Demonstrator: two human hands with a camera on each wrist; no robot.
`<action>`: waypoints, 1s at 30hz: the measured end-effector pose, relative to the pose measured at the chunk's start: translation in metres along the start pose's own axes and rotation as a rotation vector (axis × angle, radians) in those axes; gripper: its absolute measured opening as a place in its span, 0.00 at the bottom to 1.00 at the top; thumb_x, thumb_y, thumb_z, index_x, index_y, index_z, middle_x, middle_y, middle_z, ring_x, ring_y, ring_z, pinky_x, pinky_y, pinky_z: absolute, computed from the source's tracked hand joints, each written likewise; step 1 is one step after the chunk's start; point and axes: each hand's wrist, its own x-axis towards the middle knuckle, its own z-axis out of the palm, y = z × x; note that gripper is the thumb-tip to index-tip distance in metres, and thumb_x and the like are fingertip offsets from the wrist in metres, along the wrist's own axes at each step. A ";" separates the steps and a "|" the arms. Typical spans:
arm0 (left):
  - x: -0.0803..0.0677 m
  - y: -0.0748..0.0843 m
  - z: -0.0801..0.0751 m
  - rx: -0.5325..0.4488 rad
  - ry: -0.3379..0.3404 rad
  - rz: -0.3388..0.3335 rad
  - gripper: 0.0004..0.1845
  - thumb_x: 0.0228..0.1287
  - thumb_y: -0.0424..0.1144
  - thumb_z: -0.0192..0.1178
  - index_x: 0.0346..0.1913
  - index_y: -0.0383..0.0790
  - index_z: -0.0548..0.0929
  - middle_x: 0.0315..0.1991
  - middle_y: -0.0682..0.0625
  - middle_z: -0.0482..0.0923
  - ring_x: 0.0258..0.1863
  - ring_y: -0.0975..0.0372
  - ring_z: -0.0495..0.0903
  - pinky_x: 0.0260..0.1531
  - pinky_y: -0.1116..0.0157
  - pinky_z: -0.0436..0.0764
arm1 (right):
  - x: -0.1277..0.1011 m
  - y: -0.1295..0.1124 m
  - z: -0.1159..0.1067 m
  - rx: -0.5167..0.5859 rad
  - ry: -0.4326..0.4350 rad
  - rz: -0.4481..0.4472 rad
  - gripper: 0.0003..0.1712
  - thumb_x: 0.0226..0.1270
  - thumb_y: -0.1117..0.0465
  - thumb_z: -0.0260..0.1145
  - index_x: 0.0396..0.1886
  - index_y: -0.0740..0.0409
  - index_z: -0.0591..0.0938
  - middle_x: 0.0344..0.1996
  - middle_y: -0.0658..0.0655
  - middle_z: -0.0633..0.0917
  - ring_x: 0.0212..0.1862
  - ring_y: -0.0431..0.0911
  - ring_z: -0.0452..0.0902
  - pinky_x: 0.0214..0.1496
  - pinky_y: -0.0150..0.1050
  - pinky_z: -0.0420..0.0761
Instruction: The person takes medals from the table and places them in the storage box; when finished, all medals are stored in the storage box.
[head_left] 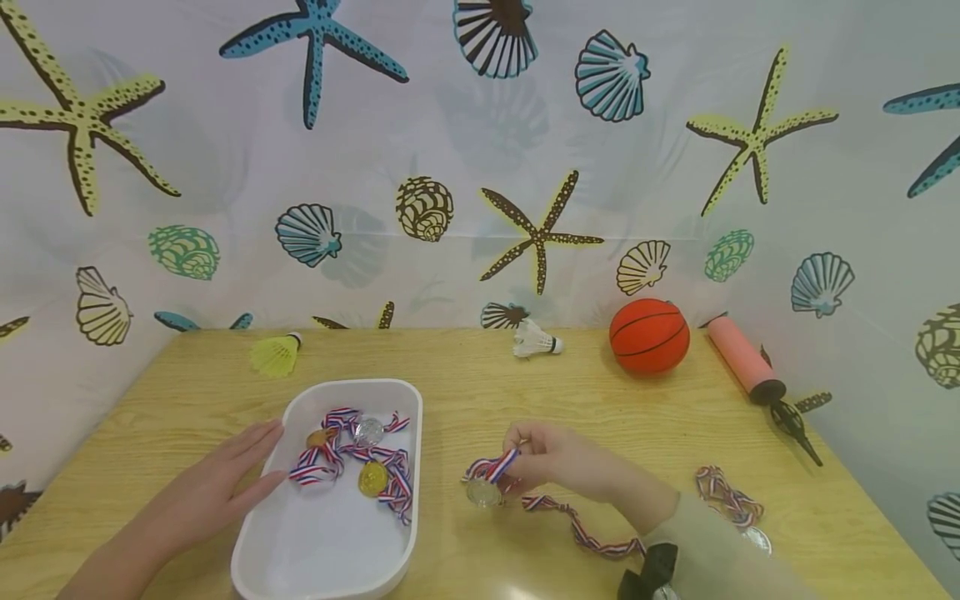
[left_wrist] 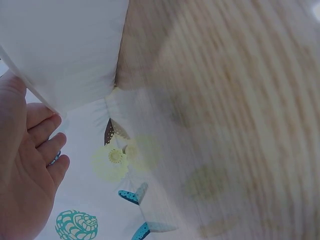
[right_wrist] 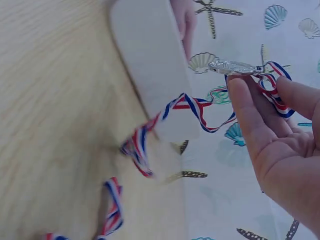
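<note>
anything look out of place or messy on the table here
One medal lies loose near the right edge of the table, its ribbon bunched, away from the tray holding the other medals. The right hand holds a silver medal, ribbon trailing. Nothing looks spilled or damaged.

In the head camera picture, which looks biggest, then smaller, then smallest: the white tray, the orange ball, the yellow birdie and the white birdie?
1. White tray, though it is nearest the camera.
2. Orange ball.
3. Yellow birdie and white birdie look about alike, so I won't rank them.

Pale green sleeve (head_left: 720,542), right arm
</note>
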 end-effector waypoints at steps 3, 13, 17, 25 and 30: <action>0.001 0.000 0.000 -0.002 -0.009 -0.004 0.35 0.65 0.53 0.52 0.65 0.29 0.63 0.65 0.33 0.58 0.62 0.39 0.57 0.55 0.40 0.61 | 0.003 -0.011 -0.002 0.035 0.024 -0.019 0.04 0.66 0.69 0.55 0.33 0.65 0.68 0.36 0.64 0.83 0.37 0.51 0.82 0.46 0.55 0.77; 0.000 -0.001 0.000 0.001 0.019 0.025 0.34 0.65 0.52 0.54 0.64 0.28 0.65 0.64 0.33 0.60 0.61 0.39 0.59 0.54 0.40 0.62 | 0.027 -0.063 0.008 0.075 0.051 -0.101 0.04 0.64 0.72 0.55 0.31 0.64 0.68 0.33 0.64 0.84 0.32 0.48 0.82 0.43 0.49 0.80; 0.000 0.000 0.000 0.000 0.021 0.025 0.34 0.65 0.52 0.53 0.64 0.29 0.65 0.64 0.33 0.60 0.61 0.39 0.59 0.54 0.40 0.62 | 0.043 -0.083 0.021 0.081 0.002 -0.129 0.04 0.64 0.73 0.55 0.31 0.64 0.68 0.32 0.61 0.84 0.32 0.47 0.82 0.43 0.51 0.79; 0.000 0.001 -0.001 0.004 0.000 0.003 0.35 0.65 0.53 0.53 0.65 0.29 0.64 0.65 0.34 0.59 0.62 0.39 0.58 0.55 0.40 0.61 | 0.078 -0.098 0.048 0.114 -0.088 -0.143 0.03 0.66 0.75 0.53 0.32 0.68 0.68 0.32 0.65 0.83 0.31 0.48 0.82 0.43 0.51 0.80; 0.000 0.001 -0.002 0.008 0.004 0.001 0.35 0.65 0.53 0.53 0.65 0.29 0.64 0.64 0.33 0.59 0.62 0.39 0.58 0.55 0.40 0.60 | 0.104 -0.088 0.062 0.116 -0.141 -0.085 0.03 0.66 0.75 0.53 0.32 0.68 0.69 0.32 0.68 0.83 0.31 0.48 0.81 0.42 0.49 0.80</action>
